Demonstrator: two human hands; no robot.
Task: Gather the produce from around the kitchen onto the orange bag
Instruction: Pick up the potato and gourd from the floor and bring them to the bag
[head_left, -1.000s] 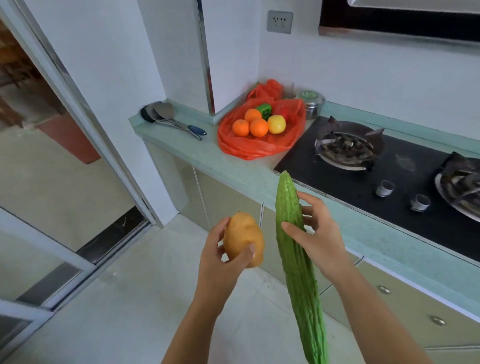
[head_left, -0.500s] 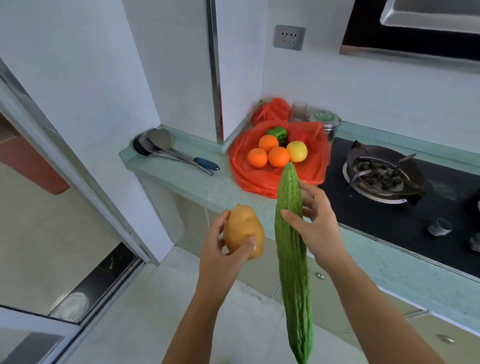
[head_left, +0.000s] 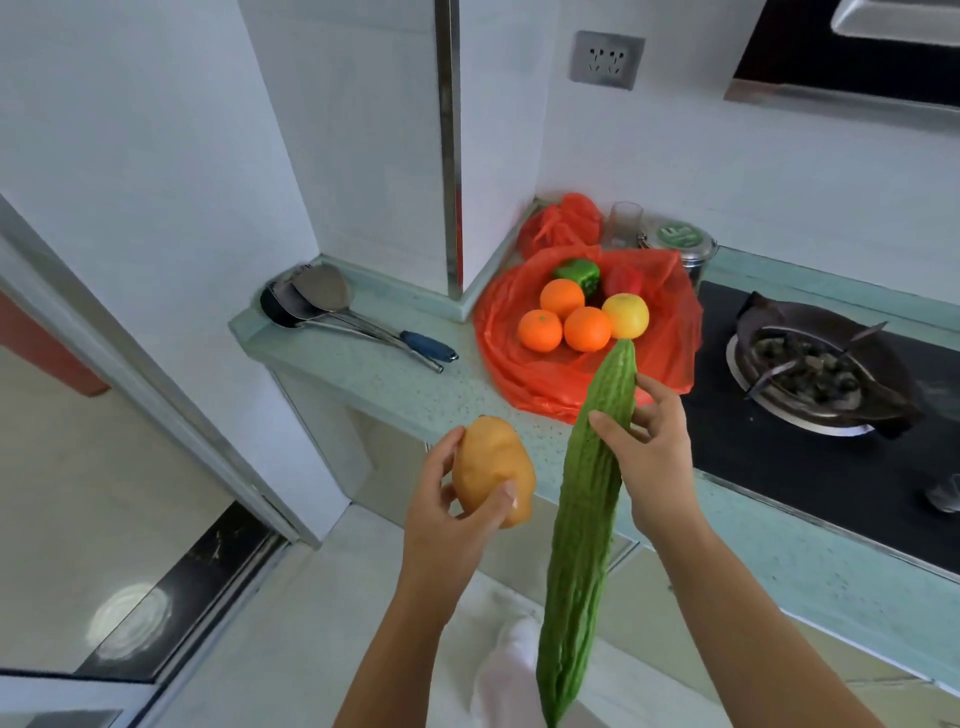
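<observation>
My left hand (head_left: 452, 525) grips a brown potato (head_left: 491, 467) in front of the counter edge. My right hand (head_left: 649, 457) holds a long green bitter gourd (head_left: 587, 525) near its upper end; its tip points up at the orange bag (head_left: 514, 374). The bag lies spread on the counter in the corner. On it lie three oranges (head_left: 562, 316), a yellow fruit (head_left: 626, 315), a green pepper (head_left: 577, 274) and a red piece of produce (head_left: 626, 279), partly hidden.
Ladles and a spatula (head_left: 332, 306) lie on the pale green counter (head_left: 374, 374) left of the bag. A gas hob (head_left: 810, 374) sits to the right, a steel tin (head_left: 680, 247) and a glass (head_left: 625, 223) behind the bag. A sliding door frame (head_left: 130, 374) stands at left.
The view has closed in on the counter and bag. Both hands have come nearer the bag, and the gourd's tip now overlaps its front edge.
</observation>
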